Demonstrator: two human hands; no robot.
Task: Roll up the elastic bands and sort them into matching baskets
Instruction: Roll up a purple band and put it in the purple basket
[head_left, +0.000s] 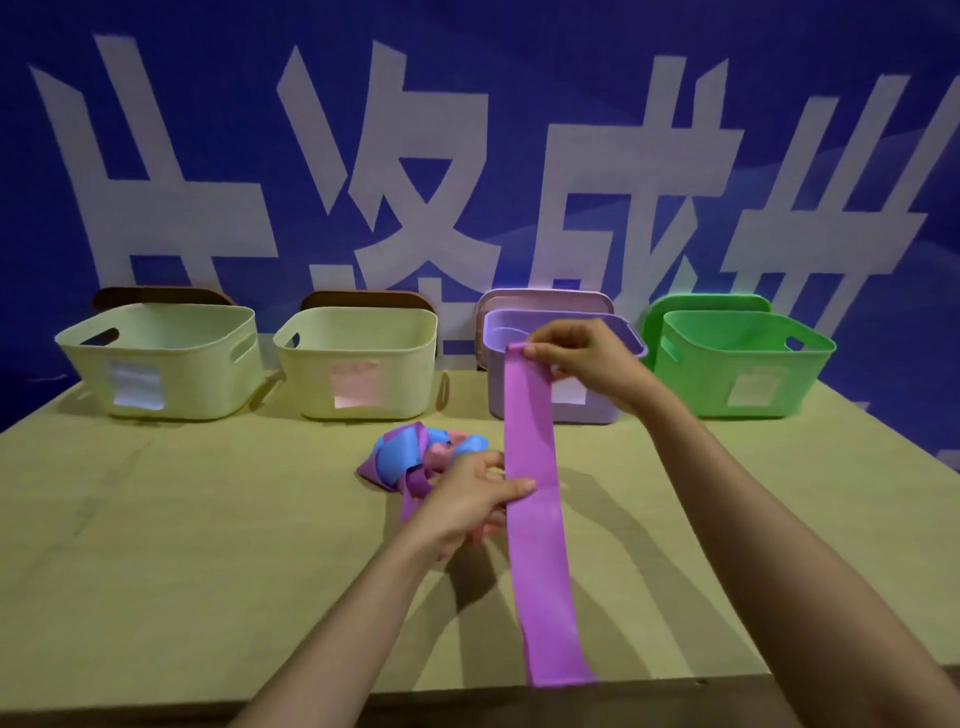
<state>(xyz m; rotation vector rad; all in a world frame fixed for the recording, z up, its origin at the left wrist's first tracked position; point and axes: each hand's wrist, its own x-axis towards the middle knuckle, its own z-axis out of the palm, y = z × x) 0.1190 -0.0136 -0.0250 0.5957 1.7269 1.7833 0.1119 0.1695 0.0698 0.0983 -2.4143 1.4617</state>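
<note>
The purple elastic band (540, 571) is drawn out full length with its flat face up. Its long axis runs straight from the purple basket (602, 413) back to the near table edge, where the free end lies. The far end is up in front of that basket's front wall, pinched between thumb and fingertips of the right hand (587, 364). About halfway back from the basket, the left hand (467, 499) nips the band's left edge, thumb on top. So both hands have hold of it, neither one open.

I read this as the straightening step: the strip is smooth and no coil is started yet. Rolling comes next, and it calls for one end to be folded over and wound tight along the long axis, edges kept square, before the drop into the purple basket.

Left of that basket and nearer the person, a tangle of blue, pink and purple bands (415, 457) sits on the table (182, 519). Right of the purple basket stands the green basket (701, 384). Left of it is a cream basket (405, 374), and beyond that a second cream basket (197, 384).
</note>
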